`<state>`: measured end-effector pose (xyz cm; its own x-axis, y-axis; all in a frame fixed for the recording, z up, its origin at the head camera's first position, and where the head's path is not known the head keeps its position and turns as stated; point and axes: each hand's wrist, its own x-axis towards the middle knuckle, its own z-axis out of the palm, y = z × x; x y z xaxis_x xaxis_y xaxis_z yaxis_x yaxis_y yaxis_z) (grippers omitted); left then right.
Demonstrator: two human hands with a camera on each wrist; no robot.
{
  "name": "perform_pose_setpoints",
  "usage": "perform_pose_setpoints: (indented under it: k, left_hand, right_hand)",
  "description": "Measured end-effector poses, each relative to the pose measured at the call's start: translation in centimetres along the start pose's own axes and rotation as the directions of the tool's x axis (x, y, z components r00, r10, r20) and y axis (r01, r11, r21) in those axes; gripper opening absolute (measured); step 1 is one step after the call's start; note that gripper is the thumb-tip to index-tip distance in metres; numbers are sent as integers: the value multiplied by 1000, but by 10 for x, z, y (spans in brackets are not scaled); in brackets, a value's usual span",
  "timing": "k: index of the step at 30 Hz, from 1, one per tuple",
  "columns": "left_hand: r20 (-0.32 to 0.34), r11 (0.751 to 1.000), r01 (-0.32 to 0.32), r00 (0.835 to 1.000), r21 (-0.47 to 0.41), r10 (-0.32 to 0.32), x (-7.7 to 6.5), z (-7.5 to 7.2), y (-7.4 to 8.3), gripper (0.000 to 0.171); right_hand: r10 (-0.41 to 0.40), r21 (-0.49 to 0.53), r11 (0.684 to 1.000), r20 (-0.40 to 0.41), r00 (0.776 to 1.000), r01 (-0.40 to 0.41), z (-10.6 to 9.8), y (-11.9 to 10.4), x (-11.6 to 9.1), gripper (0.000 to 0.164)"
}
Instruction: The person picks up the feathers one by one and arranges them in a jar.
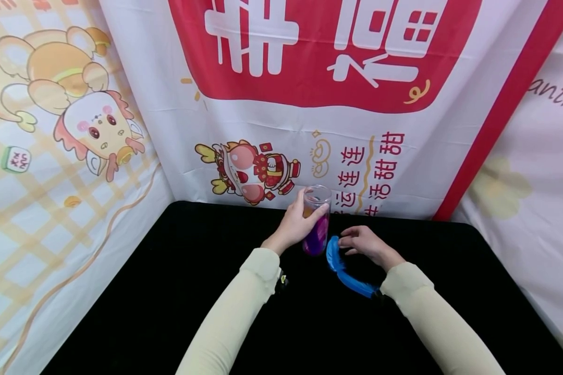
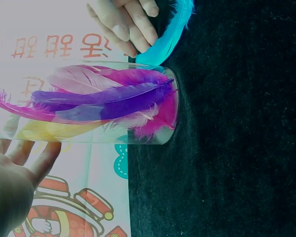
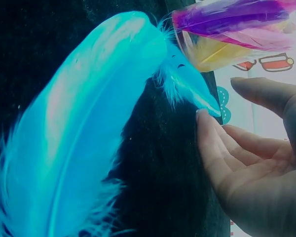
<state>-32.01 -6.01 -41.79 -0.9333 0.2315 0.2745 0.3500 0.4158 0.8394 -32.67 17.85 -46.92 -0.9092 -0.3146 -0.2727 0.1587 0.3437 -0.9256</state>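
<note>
A clear glass (image 1: 326,195) with feathers inside stands near the back of the black table. My left hand (image 1: 294,220) grips its upper part from the left. Purple, pink and yellow feathers (image 2: 103,102) fill the glass in the left wrist view. To its right, my right hand (image 1: 365,245) has thumb and fingers apart. Its fingertips are at the end of a blue feather (image 1: 332,254); whether they touch it I cannot tell. A second blue feather (image 1: 356,284) meets the first and reaches toward the right wrist, looming large in the right wrist view.
The black table (image 1: 169,302) ends close behind the glass. A white and red printed cloth (image 1: 272,114) hangs behind it. Patterned cloths hang on the left (image 1: 42,208) and right (image 1: 535,208) sides.
</note>
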Motion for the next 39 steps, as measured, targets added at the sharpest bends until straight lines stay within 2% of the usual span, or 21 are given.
perform_pose_setpoints:
  k: [13, 20, 28, 39]
  left_hand:
    - [10, 1000, 16, 1000, -3, -16, -2, 1, 0, 83]
    - [10, 1000, 10, 1000, -8, -10, 0, 1, -1, 85]
    - [7, 1000, 2, 1000, -9, -2, -1, 1, -1, 83]
    - [-2, 1000, 1, 1000, -6, -1, -1, 0, -2, 83]
  right_hand:
    - [-19, -29, 999, 28, 999, 20, 7, 2, 0, 43]
    - [-31, -37, 999, 18, 999, 31, 9, 1, -1, 35]
    - [-18, -24, 1000, 8, 1000, 19, 17, -1, -1, 34]
    - [-34, -6, 999, -58, 998, 33, 21, -1, -1, 25]
